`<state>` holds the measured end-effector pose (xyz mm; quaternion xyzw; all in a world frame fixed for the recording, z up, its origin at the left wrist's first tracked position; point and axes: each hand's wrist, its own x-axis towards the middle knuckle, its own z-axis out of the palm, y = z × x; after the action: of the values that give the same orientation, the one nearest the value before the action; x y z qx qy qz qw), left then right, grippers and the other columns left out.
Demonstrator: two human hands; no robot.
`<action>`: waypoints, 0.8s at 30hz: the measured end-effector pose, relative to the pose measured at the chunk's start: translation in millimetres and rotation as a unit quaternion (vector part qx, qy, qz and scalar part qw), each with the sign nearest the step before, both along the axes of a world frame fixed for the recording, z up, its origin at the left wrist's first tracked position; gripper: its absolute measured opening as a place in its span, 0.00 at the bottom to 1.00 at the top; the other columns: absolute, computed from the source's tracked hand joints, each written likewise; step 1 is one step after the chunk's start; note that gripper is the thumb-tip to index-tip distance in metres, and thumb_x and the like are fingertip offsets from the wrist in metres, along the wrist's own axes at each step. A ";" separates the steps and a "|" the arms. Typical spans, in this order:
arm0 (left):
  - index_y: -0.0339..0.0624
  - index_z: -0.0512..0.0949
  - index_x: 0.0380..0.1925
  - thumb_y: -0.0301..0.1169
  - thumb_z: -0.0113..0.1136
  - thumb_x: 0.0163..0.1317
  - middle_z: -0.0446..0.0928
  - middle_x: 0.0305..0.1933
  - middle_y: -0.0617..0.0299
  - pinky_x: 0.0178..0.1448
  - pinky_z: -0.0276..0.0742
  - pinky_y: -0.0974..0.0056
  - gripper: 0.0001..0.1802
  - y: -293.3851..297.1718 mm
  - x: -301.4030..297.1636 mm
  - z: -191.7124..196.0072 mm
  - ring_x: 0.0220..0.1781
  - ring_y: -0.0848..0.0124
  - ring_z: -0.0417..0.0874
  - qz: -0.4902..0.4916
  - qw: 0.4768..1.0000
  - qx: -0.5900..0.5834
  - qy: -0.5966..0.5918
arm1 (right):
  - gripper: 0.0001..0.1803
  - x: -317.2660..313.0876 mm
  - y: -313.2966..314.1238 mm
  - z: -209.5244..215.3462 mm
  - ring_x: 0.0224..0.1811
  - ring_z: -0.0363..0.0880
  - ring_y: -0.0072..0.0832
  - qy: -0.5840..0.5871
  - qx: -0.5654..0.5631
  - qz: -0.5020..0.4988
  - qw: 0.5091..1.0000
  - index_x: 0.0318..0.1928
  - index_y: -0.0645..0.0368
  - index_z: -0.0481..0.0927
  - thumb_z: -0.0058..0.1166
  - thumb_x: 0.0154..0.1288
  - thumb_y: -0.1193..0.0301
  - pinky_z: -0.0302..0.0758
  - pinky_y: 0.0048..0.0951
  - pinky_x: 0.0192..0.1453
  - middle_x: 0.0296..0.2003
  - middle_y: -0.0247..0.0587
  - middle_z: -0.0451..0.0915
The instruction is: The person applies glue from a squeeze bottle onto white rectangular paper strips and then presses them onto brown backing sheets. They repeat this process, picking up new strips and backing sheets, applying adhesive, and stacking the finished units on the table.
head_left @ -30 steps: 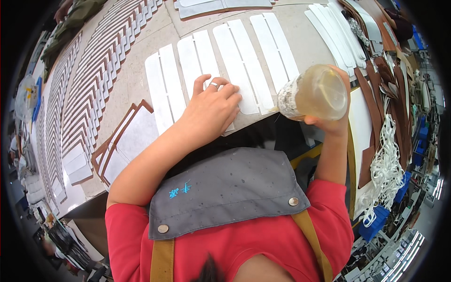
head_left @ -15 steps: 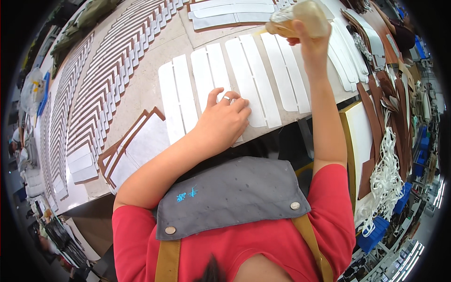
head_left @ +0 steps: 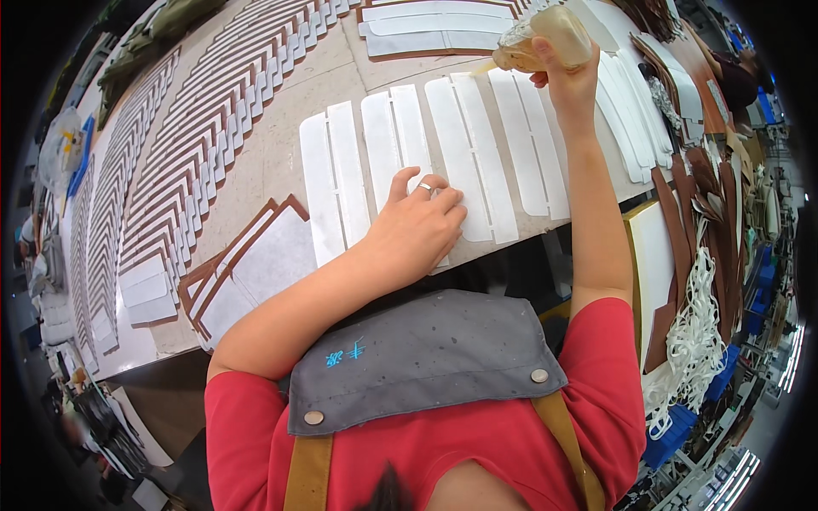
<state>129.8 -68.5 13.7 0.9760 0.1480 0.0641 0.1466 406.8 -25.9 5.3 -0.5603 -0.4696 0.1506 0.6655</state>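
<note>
Now the right hand (head_left: 569, 78), wrapped around the bottle (head_left: 566, 36), has swung to the far ends of the strips (head_left: 464, 162) beneath and around the loosely bent left hand (head_left: 421, 223), suggesting work has shifted beyond that hand.

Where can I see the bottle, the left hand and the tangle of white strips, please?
Bottle (head_left: 563, 36): head view, on its translucent body.
Left hand (head_left: 417, 225): head view, on the back of the hand.
Tangle of white strips (head_left: 694, 336): head view, near its middle.
</note>
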 end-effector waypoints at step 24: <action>0.42 0.77 0.38 0.31 0.58 0.55 0.75 0.48 0.64 0.66 0.52 0.51 0.10 -1.8 2.8 2.0 0.56 0.65 0.71 -0.003 0.999 0.037 0.005 | 0.29 -13.6 -123.4 2.9 0.14 0.65 0.12 0.079 -0.090 0.021 0.993 0.47 0.60 0.68 0.65 0.54 0.55 0.60 0.12 0.12 0.27 0.32 0.73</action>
<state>132.6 -70.4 15.7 0.9814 0.1435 0.0637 0.1102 393.2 -149.2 8.3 -0.5942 -0.4115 0.2505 0.6441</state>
